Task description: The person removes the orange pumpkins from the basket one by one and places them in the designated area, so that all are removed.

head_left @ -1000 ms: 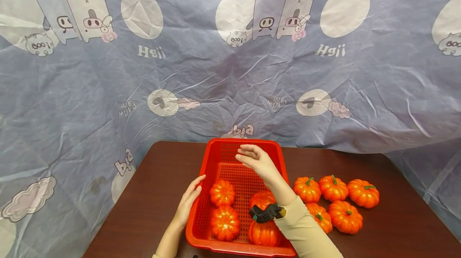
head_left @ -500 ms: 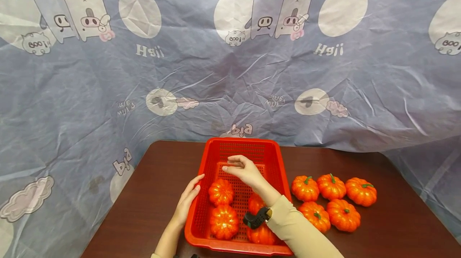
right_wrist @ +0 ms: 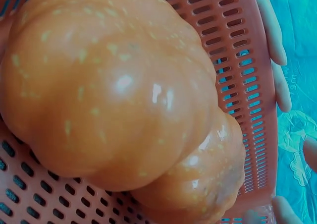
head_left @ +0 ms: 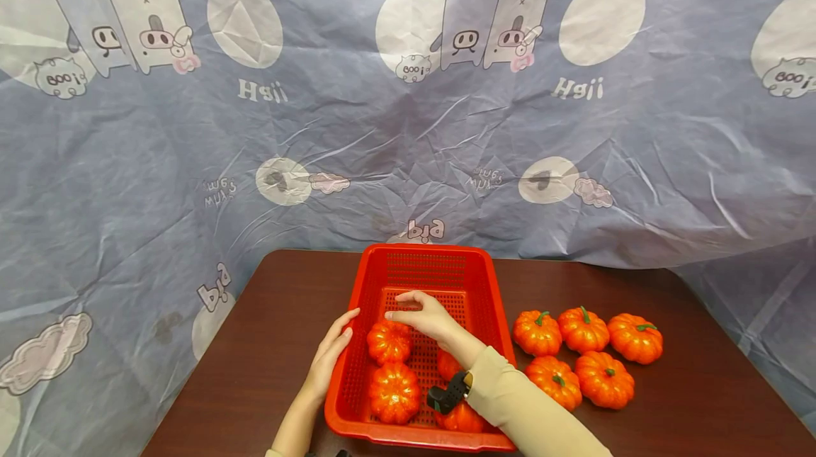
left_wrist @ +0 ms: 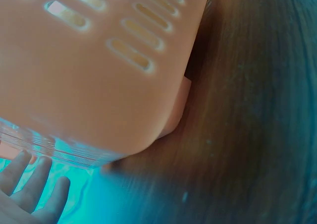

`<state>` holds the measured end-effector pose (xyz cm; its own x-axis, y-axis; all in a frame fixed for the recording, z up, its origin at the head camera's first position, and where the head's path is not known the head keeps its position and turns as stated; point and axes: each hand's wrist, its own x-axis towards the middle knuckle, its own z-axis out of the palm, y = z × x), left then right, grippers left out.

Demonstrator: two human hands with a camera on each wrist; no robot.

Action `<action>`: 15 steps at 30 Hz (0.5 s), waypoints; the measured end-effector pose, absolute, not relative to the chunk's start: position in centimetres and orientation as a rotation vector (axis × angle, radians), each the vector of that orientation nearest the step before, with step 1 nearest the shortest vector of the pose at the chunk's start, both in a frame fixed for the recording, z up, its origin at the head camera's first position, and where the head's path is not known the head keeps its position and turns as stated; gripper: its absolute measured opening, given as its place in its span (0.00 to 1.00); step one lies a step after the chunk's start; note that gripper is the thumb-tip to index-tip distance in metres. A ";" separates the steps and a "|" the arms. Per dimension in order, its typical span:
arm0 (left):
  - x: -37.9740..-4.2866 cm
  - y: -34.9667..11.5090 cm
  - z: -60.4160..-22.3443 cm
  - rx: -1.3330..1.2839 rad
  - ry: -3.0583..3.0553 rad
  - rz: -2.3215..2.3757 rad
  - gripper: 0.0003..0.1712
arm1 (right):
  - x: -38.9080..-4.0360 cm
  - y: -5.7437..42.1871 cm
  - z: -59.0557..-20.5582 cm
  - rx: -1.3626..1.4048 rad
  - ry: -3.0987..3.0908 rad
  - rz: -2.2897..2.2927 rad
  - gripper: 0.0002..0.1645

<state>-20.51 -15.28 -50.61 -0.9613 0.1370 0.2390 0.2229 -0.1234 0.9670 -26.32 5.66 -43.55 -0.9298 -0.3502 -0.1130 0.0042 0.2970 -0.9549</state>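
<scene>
A red basket (head_left: 421,436) is set on the brown counter (head_left: 287,315), its far rim close to the counter's far edge. The right hand (head_left: 428,317) is held inside it, released, with thumb and fingers parted and nothing grasped, just over the far-left pumpkin (head_left: 389,345); whether that pumpkin is touched cannot be told. The left hand (head_left: 327,360) is laid along the outside of the left wall, fingers nearly straight, not clenched.

From here, a pumpkin could be let slip if only fingertips were used, since the skins look smooth and rounded. The pumpkins at the basket's near-right corner could be knocked by the black wrist strap (head_left: 449,392) if the forearm were lowered. The basket could also be slid, as it is only lightly steadied; were it shoved rightward, the loose pumpkins (head_left: 604,380) might be rolled toward the counter's right edge.

Nine pumpkins can be counted. Four are in the basket: two along its left wall and two by its right wall, the latter partly hidden by the arm. Five are left on the counter, between basket and right edge: three in a farther row, two nearer. One basket and two hands are seen.
</scene>
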 end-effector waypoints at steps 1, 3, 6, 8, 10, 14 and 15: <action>-20.5 -15.3 -50.6 -0.417 -2.042 -2.267 0.25 | -26.3 5.7 -43.6 -0.312 2.258 -1.652 0.33; -20.5 -15.3 -50.6 -0.407 -2.051 -2.248 0.25 | -26.2 5.7 -43.6 -0.301 2.219 -1.617 0.34; -20.5 -15.2 -50.6 -0.392 -2.069 -2.210 0.25 | -26.1 5.7 -43.8 -0.296 2.168 -1.580 0.35; -20.5 -15.2 -50.6 -0.386 -2.079 -2.191 0.25 | -26.1 5.6 -43.9 -0.282 2.133 -1.571 0.35; -20.5 -15.2 -50.6 -0.385 -2.084 -2.186 0.25 | -26.0 5.6 -44.0 -0.267 2.106 -1.566 0.36; -20.6 -15.2 -50.6 -0.385 -2.085 -2.192 0.25 | -25.9 5.6 -44.1 -0.231 2.065 -1.555 0.38; -20.6 -15.2 -50.6 -0.386 -2.083 -2.194 0.25 | -25.8 5.6 -44.1 -0.227 2.059 -1.554 0.38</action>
